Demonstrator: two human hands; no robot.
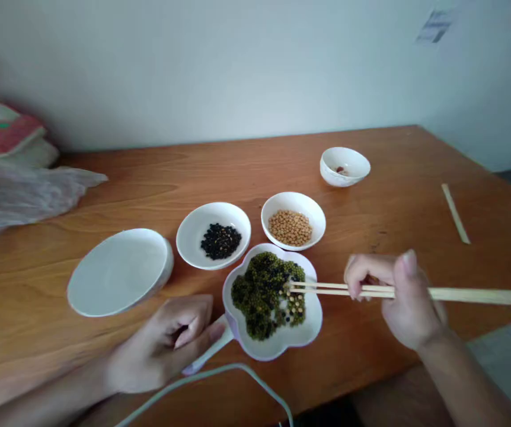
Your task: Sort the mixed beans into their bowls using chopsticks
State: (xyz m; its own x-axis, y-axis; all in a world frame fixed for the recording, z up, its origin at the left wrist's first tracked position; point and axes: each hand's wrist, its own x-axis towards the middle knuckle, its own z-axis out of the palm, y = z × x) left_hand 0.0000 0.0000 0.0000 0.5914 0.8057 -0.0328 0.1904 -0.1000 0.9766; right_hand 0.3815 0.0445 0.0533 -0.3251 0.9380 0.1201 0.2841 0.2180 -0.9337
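A flower-shaped white dish with a handle [311,329] lies in front of me, holding green beans [255,296] with some black and yellowish beans among them. My left hand [171,341] is closed on its handle. Wooden chopsticks [326,289] are gripped in my right hand [398,290], their tips down among the beans at the dish's right part. Whether a bean sits between the tips is too small to tell. Just behind the dish stand a white bowl of black beans [220,241] and a white bowl of yellowish beans [290,228].
A larger white bowl [120,273] is at the left. Farther back stands a small white bowl [344,166] with a little reddish-brown content. A wooden strip [455,213] lies at the right. Clear plastic [28,193] and a striped bag [6,133] fill the left back. A pale cable [220,370] crosses the front.
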